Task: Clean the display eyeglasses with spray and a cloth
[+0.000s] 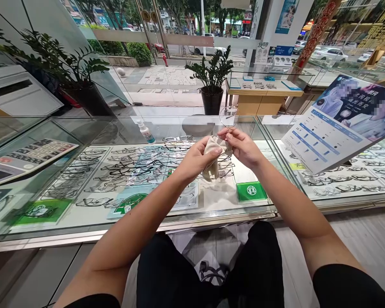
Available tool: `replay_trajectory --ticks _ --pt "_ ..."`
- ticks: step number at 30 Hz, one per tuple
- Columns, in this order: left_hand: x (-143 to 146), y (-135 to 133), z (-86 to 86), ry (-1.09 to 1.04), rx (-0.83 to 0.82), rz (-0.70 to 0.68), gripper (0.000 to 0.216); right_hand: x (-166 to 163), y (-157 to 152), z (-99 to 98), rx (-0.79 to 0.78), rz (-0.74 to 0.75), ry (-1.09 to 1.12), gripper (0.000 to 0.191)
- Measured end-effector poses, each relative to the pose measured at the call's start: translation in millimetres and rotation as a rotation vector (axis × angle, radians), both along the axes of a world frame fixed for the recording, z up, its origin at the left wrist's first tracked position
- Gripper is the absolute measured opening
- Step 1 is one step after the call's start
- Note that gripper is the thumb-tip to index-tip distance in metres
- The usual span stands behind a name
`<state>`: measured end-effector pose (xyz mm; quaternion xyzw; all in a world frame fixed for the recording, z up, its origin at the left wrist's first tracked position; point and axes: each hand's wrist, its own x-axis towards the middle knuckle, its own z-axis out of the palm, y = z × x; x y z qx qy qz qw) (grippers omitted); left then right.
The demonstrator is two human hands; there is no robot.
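Note:
My left hand (197,159) is closed on a beige cleaning cloth (211,164), which hangs down below my fingers. My right hand (244,147) pinches a pair of thin-framed glasses (229,116). One clear lens sticks up above my fingertips. Both hands meet above the glass display counter (167,214), and the cloth is pressed against the lower part of the glasses.
Under the counter glass lie several rows of spectacle frames (131,169) and green signs (251,191). A calculator (28,156) lies at the left, a small spray bottle (146,132) behind, a tilted poster (336,124) at the right. Potted plants (211,81) stand beyond.

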<state>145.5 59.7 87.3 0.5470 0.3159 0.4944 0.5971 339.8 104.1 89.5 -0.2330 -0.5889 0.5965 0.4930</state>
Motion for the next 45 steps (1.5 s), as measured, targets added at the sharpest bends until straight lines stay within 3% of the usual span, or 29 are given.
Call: replay_trajectory --ticks 11,20,27,33,38,45 --pt "-3 0 6.0 0.048 0.05 -0.026 0.058 4 1 2.0 -0.046 0.018 0.023 0.048" --pt "-1 -1 1.0 0.021 0.026 0.008 0.057 -1 -1 1.7 0.018 0.01 0.007 0.045" --pt "-2 2 -0.2 -0.035 -0.154 -0.069 0.058 2 -2 -0.4 0.114 -0.002 -0.066 0.045" --pt "-6 2 1.9 -0.042 -0.14 -0.136 0.058 5 -2 -0.6 0.135 -0.016 -0.081 0.041" --pt "-12 3 1.8 0.069 -0.1 -0.193 0.055 5 -4 0.8 0.14 -0.004 -0.051 0.038" --pt "-5 -2 1.1 0.084 0.018 -0.042 0.052 3 -6 1.1 0.137 -0.029 -0.077 0.042"
